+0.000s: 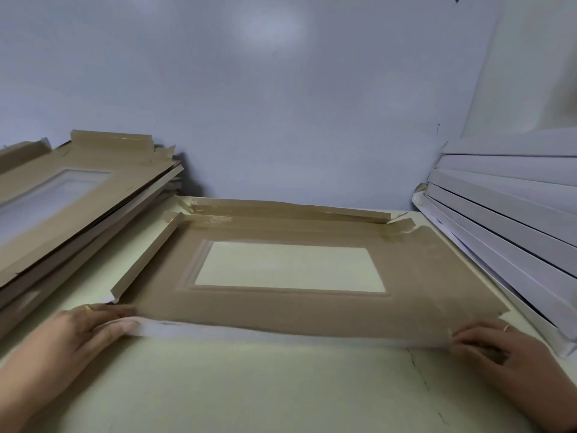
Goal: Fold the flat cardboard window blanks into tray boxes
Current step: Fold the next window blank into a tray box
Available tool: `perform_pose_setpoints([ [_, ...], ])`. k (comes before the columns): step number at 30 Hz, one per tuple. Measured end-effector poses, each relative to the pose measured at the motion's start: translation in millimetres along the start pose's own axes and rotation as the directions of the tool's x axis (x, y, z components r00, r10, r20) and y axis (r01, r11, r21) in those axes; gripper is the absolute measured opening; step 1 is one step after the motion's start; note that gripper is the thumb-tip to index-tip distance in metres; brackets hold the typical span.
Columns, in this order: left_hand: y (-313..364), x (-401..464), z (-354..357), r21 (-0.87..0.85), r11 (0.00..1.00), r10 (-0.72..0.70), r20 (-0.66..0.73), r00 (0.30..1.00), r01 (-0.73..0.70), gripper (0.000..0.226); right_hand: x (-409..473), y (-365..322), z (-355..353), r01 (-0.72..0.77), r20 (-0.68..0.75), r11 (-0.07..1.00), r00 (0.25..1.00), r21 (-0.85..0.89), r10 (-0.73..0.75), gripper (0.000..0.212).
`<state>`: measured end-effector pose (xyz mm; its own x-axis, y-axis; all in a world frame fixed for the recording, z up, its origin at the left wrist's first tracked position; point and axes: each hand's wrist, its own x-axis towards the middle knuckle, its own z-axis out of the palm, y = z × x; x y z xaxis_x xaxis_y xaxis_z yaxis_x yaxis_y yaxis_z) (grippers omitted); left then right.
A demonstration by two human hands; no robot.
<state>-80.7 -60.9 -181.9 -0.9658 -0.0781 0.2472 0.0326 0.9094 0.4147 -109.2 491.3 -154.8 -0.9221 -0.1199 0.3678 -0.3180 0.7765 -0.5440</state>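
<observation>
A brown blank [281, 310] with a rectangular window [290, 266] is lying on the pale worktop [249, 389], between a stack of flat blanks [71, 195] at the left and a stack of white boxes [512, 220] at the right. Its left and far flaps are standing up; the near flap [281, 334] is lifting, showing its white underside. The left hand [90, 328] is gripping the near-left corner of this flap, fingers curled over the edge. The right hand [496, 346] is pinching the near-right corner, thumb and fingers closing on the card. Both grips are sitting at the blank's nearest edge, with the window lying beyond and between them. Each hand is wearing a ring.
</observation>
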Motion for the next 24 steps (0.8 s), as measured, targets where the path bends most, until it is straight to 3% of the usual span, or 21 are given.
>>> perform_pose_setpoints([
  [2,9,0,-4,0.037,0.996,-0.081,-0.067,0.995,0.083,0.035,5,2,0,-0.077,-0.073,0.986,0.995,-0.147,0.067,0.014],
  [4,16,8,-4,0.133,0.980,-0.125,-0.158,0.980,0.147,0.039,8,3,0,-0.135,-0.115,0.944,0.988,-0.302,0.104,0.024],
  [7,31,16,-5,0.347,0.921,-0.150,-0.107,0.983,0.178,0.052,14,-11,1,-0.270,-0.140,0.869,0.963,-0.414,0.232,0.030],
  [9,48,17,-10,0.402,0.897,-0.188,-0.033,0.982,0.185,0.032,19,-15,3,-0.315,-0.163,0.801,0.949,-0.509,0.270,0.029],
  [10,53,16,-6,0.386,0.904,-0.186,-0.027,0.982,0.182,0.023,21,-16,4,-0.313,-0.188,0.780,0.950,-0.542,0.251,0.028],
  [12,68,13,3,0.405,0.910,-0.089,-0.030,0.996,0.093,0.049,24,-24,9,-0.208,-0.245,0.756,0.967,-0.620,0.065,0.014],
  [13,80,11,6,0.431,0.902,0.013,-0.059,0.998,0.013,0.061,25,-34,13,-0.156,-0.247,0.746,0.969,-0.648,-0.012,0.019],
  [16,120,9,13,0.413,0.875,0.308,-0.074,0.948,-0.252,0.068,28,-67,36,0.044,-0.135,0.762,0.976,-0.646,-0.170,0.044],
  [20,164,14,44,0.148,0.903,0.392,0.096,0.915,-0.402,0.056,25,-112,82,0.393,0.134,0.809,0.918,-0.436,-0.374,0.037],
  [24,173,24,77,0.022,0.908,0.404,0.220,0.888,-0.418,0.046,26,-127,101,0.450,0.448,0.863,0.836,-0.232,-0.316,0.041],
])
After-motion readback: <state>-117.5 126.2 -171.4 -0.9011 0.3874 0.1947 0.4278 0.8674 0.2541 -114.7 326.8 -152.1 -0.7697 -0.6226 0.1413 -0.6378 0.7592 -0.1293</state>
